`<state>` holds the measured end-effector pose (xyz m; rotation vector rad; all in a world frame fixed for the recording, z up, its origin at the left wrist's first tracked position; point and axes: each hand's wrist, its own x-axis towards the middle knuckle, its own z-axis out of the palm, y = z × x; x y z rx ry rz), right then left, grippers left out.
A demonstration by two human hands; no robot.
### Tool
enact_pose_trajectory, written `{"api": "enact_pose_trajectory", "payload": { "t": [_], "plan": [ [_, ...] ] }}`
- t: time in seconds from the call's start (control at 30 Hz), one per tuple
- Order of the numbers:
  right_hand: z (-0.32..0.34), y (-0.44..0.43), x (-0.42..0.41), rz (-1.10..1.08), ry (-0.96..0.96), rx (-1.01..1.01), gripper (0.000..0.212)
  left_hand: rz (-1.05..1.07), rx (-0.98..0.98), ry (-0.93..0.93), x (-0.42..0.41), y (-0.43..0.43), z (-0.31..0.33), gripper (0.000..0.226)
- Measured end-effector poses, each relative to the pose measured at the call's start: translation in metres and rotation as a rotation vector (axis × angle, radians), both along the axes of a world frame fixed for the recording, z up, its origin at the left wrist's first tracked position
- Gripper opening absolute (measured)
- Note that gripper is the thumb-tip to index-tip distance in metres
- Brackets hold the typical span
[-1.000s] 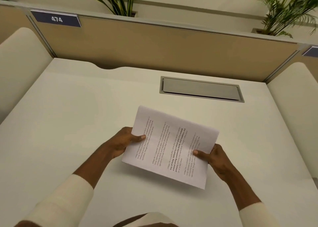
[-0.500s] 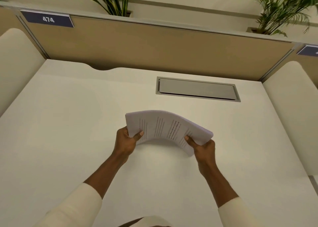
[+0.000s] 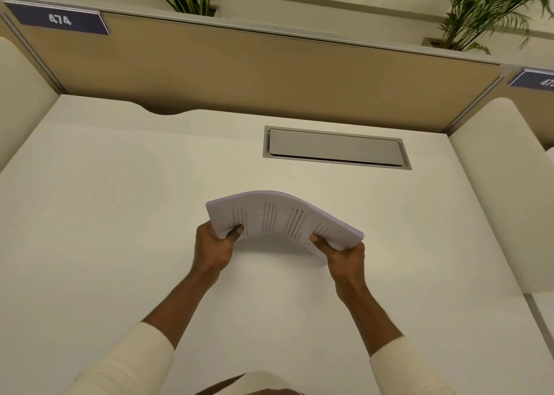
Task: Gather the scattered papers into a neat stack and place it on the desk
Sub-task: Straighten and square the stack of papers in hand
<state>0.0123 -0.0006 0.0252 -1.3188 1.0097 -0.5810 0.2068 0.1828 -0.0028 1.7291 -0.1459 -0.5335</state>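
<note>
A stack of white printed papers (image 3: pixel 278 216) hangs above the middle of the white desk (image 3: pixel 120 214), bowed upward in an arch and tipped so its top edge points away from me. My left hand (image 3: pixel 214 246) grips the stack's left end, thumb on the printed face. My right hand (image 3: pixel 341 252) grips the right end the same way. The sheets lie together with their edges nearly flush. No loose paper shows on the desk.
A grey cable hatch (image 3: pixel 335 147) is set into the desk behind the papers. A tan partition (image 3: pixel 254 74) with a blue "474" label (image 3: pixel 58 20) closes the back, with potted plants behind it. Rounded cream side panels (image 3: pixel 503 190) flank the desk.
The stack has gone from lying flat and face-up between my hands to being tilted up and bowed, and my hands have moved forward over the desk with it.
</note>
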Motion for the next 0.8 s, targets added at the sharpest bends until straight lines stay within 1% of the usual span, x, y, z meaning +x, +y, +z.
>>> {"api": "enact_pose_trajectory", "payload": {
  "t": [0.17,0.27,0.33,0.4,0.47,0.53,0.63,0.8],
  "plan": [
    [-0.004,0.000,0.000,0.011,0.031,0.003,0.041,-0.014,0.034,-0.034,0.000,-0.001,0.001,0.031],
    [-0.002,-0.012,-0.005,0.033,0.083,0.010,0.035,-0.124,0.091,-0.063,0.007,0.003,0.010,0.029],
    [0.000,-0.023,-0.011,0.064,0.128,0.027,0.032,-0.254,0.101,0.016,0.018,0.009,0.017,0.029],
    [0.004,-0.032,-0.017,0.118,0.161,0.102,0.032,-0.365,0.089,0.114,0.029,0.016,0.022,0.028],
    [0.006,-0.037,-0.024,0.187,0.166,0.211,0.035,-0.393,0.059,0.201,0.035,0.023,0.024,0.028],
    [0.006,-0.038,-0.029,0.187,0.162,0.330,0.035,-0.368,0.017,0.279,0.035,0.028,0.023,0.029],
    [0.002,-0.034,-0.033,0.121,0.100,0.481,0.032,-0.251,-0.063,0.378,0.027,0.031,0.019,0.033],
    [0.001,-0.007,-0.027,-0.083,-0.183,0.757,0.038,-0.032,-0.205,0.450,0.003,0.027,0.005,0.034]
  ]
}}
